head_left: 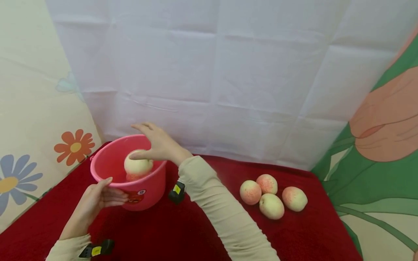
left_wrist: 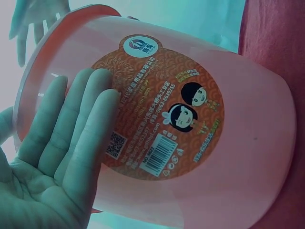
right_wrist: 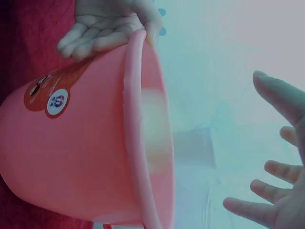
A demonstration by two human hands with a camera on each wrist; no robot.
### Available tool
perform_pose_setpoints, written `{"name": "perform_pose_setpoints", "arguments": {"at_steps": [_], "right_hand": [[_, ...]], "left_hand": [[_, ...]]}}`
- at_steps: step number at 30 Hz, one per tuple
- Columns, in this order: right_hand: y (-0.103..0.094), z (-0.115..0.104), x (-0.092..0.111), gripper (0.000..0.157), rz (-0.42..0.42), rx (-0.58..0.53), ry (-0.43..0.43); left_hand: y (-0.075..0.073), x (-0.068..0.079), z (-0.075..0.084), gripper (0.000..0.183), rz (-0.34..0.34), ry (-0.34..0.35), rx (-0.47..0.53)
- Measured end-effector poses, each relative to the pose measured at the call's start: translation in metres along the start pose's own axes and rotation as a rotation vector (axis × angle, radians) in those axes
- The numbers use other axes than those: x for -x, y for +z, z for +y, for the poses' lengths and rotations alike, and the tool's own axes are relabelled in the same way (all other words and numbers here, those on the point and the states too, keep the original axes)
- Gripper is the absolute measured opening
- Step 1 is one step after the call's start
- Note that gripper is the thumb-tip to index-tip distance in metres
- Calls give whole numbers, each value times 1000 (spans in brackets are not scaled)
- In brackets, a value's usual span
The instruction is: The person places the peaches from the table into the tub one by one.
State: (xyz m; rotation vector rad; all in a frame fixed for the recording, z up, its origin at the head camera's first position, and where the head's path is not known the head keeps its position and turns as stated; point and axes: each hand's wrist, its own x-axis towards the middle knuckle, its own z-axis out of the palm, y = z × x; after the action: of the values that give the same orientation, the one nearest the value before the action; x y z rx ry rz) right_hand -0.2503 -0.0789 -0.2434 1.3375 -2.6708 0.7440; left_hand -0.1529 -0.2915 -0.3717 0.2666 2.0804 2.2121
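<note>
A pink bucket (head_left: 148, 188) (left_wrist: 257, 157) (right_wrist: 86, 157) stands on the red cloth at the left, with an orange label on its side. My left hand (head_left: 104, 194) (left_wrist: 71, 143) (right_wrist: 102, 28) presses its straight fingers flat against the near wall, and the thumb lies at the rim. Over the bucket's mouth my right hand (head_left: 145, 143) (right_wrist: 276, 176) hovers with fingers spread and holds nothing. A pale peach (head_left: 138, 166) sits just under that hand, inside the rim; in the right wrist view the peach (right_wrist: 155, 129) is only a pale blur.
Several more peaches (head_left: 272, 195) lie together on the red cloth (head_left: 196, 232) to the right of the bucket. A white sheet (head_left: 228, 72) hangs behind, with flowered fabric panels at both sides. The cloth's right edge runs close past the peaches.
</note>
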Motion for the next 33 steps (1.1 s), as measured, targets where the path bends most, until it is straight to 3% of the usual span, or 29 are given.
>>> {"name": "perform_pose_setpoints", "arguments": {"at_steps": [21, 33], "right_hand": [[-8, 13, 10, 59, -146, 61, 19], [-29, 28, 32, 58, -149, 38, 3]], "left_hand": [[-4, 2, 3, 50, 18, -20, 19], [-2, -1, 4, 49, 25, -19, 18]]}}
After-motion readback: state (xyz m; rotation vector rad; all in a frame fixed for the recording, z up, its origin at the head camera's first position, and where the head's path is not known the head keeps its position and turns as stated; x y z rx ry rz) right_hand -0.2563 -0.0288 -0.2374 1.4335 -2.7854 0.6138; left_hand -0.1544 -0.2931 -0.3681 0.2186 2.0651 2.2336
